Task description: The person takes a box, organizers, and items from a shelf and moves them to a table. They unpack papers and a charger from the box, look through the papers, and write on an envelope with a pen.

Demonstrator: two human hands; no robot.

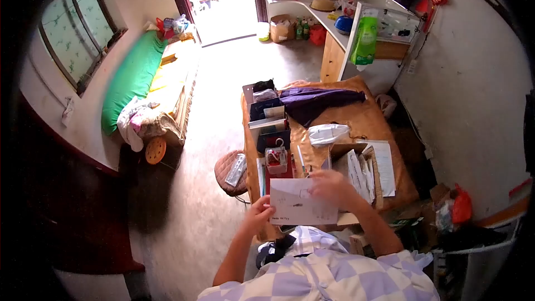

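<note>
In front of my body is a white sheet of paper (290,200) with small printed drawings and a line of text at its lower left. My left hand (260,215) pinches its left edge. Over the sheet's upper right corner lies my right hand (333,189); its fingers are blurred, so their grip does not show clearly. Just beyond the sheet stands a clear plastic box (276,160) with small red and white items. An open cardboard box (380,181) holding several white papers is right of my right hand.
The table (356,117) has an orange cover. On it are a dark desk organizer (270,110), purple cloth (317,100), a white plastic bag (327,134) and printed sheets (384,161). A round stool (227,175) stands left. Further off are a bench (173,89) and a counter (312,6).
</note>
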